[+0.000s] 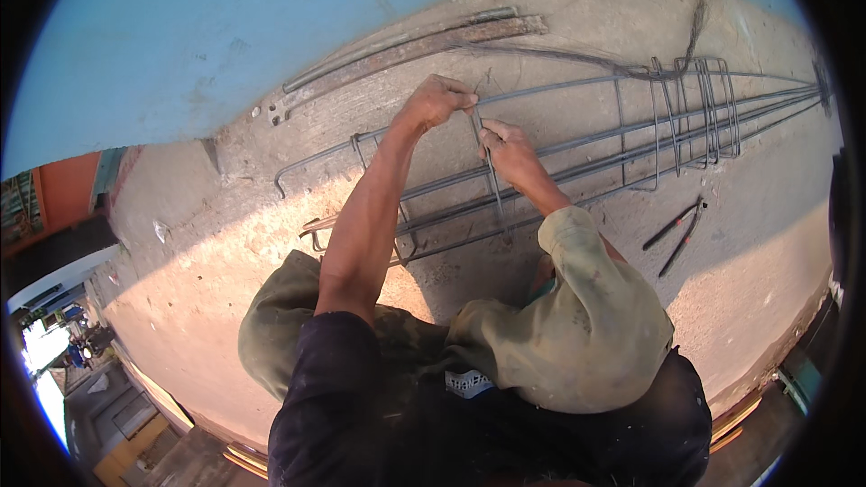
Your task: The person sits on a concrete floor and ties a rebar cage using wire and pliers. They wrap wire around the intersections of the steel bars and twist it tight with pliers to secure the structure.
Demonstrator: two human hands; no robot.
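A long cage of steel reinforcing bars (559, 160) lies across the floor in front of me, with bent stirrups around the bars. One stirrup (499, 196) stands tilted between my hands. Its far upper corner is pinched by the fingertips of my left hand (438, 102), beside the far bar. Thin wire-like ends show just past those fingertips. My right hand (514, 158) is closed on the same stirrup a little nearer, thumb against the rod. The exact contact under the fingers is partly hidden. Several more stirrups (708, 113) are bunched toward the right end.
Pliers or nippers (675, 236) with dark handles lie open on the concrete floor (722, 307) at right. A bundle of thin tie wire (577, 58) rests across the far side. Metal pipes (406, 47) lie along the blue wall (271, 27). Wooden strips (735, 424) are behind me.
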